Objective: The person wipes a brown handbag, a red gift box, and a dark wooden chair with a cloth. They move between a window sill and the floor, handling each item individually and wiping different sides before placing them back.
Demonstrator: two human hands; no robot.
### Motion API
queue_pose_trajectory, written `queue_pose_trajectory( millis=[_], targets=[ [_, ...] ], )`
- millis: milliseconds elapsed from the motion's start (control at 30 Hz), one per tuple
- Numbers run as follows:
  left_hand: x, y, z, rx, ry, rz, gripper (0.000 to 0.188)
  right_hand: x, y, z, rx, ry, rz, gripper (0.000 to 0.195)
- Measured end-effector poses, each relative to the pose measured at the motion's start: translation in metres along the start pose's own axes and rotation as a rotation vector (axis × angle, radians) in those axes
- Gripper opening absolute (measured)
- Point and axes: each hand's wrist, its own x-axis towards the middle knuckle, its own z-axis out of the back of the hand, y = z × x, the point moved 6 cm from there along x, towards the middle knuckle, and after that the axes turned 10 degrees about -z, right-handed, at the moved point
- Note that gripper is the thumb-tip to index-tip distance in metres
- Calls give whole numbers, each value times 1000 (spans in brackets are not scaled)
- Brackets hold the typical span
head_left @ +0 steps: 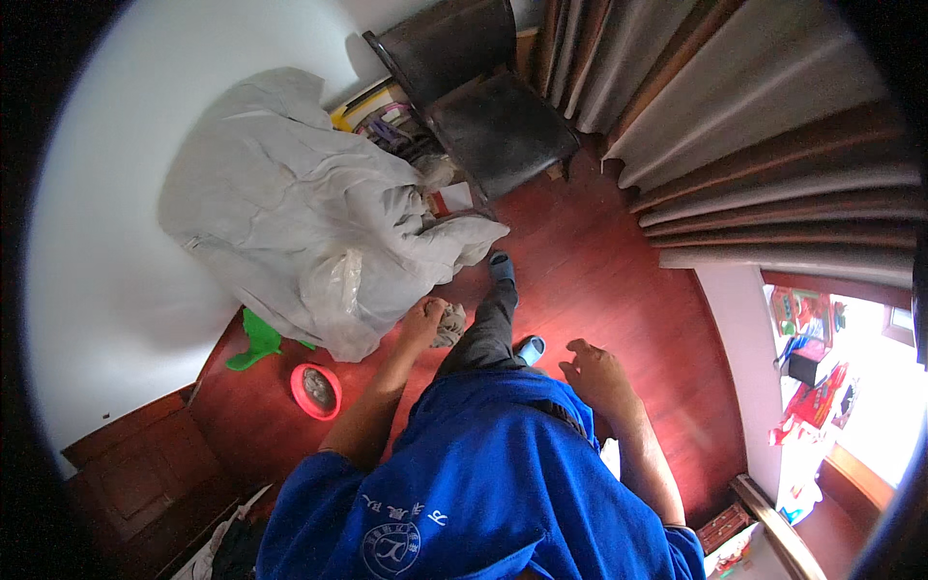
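Observation:
My left hand (423,324) is closed around a crumpled greyish-brown cloth (450,325), held low at my left side above the floor. Just beyond that hand, a large pale grey cover sheet (290,188) drapes over something bulky, whose shape is hidden. A clear plastic piece (349,279) lies on the sheet's near side. My right hand (596,371) hangs over the floor at my right, fingers apart and slightly curled, with nothing in it. Below me are my feet in blue slippers (531,351).
A dark chair (500,130) stands past the sheet, with assorted items (391,130) beside it. Long grey-brown curtains (754,145) hang at the right. A red-rimmed basin (336,390) and a green plastic object (257,341) rest on the reddish floor (580,290) at left. Goods crowd a bright sill (812,391).

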Motion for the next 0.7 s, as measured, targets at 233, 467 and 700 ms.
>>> queue_pose_trajectory(
  millis=[233,467,700],
  targets=[
    [134,-56,5,-104,5,-59,41,69,5,88,-138,-50,-10,39],
    [194,-86,-2,-320,40,29,35,166,52,131,-107,57,-27,37],
    [196,-77,6,-106,-72,76,40,240,59,197,-108,87,61,30]
  ],
)
